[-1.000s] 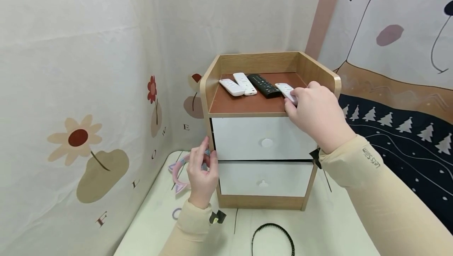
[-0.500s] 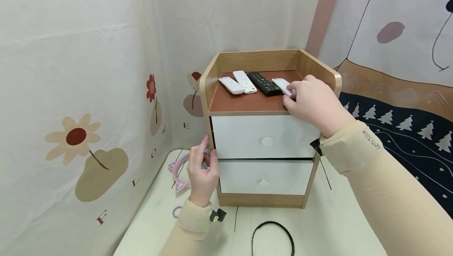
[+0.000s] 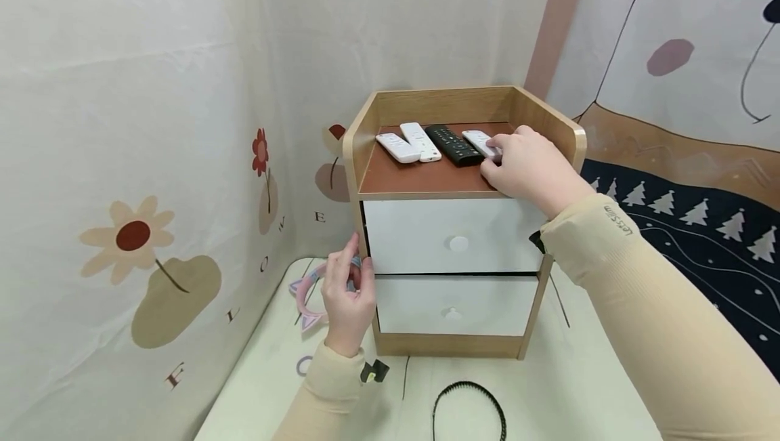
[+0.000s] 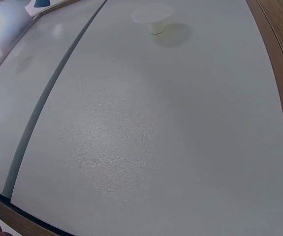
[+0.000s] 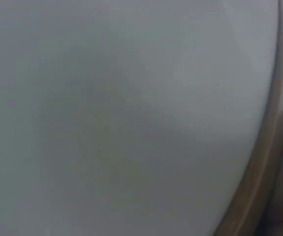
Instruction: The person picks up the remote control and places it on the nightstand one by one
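Note:
A small wooden cabinet with two white drawers stands before me, its brown top tray bearing several remote controls. In the head view my right hand reaches over the front of the tray and pinches the near end of a white remote control. Just left of it lies a black remote control. Two more white remote controls, one leftmost and one beside it, overlap at their near ends. My left hand rests with extended fingers against the cabinet's left front edge.
A pink cat-ear headband lies behind my left hand, with a small purple ring nearer. A black headband lies in front of the cabinet. Printed cloth walls in the left and back. Both drawers, upper and lower, have round white knobs.
My right hand has moved left and slightly back, bringing the white remote control closer beside the black one. My left hand stays where it was.

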### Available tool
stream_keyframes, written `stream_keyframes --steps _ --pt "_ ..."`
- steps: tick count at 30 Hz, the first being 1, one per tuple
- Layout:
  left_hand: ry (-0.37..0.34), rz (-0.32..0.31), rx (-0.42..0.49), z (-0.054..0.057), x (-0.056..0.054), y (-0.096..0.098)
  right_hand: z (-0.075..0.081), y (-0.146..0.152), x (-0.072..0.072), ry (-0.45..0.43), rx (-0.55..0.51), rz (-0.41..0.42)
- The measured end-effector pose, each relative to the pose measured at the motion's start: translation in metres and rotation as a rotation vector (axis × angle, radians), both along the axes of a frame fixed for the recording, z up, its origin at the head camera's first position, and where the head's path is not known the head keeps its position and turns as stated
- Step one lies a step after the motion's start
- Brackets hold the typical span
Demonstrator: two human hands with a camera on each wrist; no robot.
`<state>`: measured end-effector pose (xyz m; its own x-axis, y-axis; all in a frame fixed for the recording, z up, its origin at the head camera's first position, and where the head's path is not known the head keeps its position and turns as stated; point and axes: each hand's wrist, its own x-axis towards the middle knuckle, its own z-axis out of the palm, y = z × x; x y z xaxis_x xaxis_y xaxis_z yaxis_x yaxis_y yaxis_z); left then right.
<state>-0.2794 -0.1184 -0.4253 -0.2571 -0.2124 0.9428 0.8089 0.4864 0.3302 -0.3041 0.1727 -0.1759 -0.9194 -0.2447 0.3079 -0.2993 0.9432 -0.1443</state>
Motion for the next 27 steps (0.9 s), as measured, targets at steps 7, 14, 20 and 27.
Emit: stream_keyframes --steps 7,14,20,27 --pt "-0.004 -0.002 -0.003 -0.001 -0.001 0.000 -0.001 0.000 -0.009 -0.030 -0.002 0.000" --pt "0.013 -0.006 -0.007 -0.002 -0.002 0.000 -0.004 0.000 -0.011 -0.098 -0.005 -0.017" --pt "0.019 -0.010 -0.021 0.001 -0.002 -0.001 -0.005 0.001 -0.011 -0.111 -0.001 -0.029" --pt "0.016 0.000 -0.016 -0.001 -0.001 -0.002 -0.006 -0.001 -0.012 -0.124 0.005 -0.027"
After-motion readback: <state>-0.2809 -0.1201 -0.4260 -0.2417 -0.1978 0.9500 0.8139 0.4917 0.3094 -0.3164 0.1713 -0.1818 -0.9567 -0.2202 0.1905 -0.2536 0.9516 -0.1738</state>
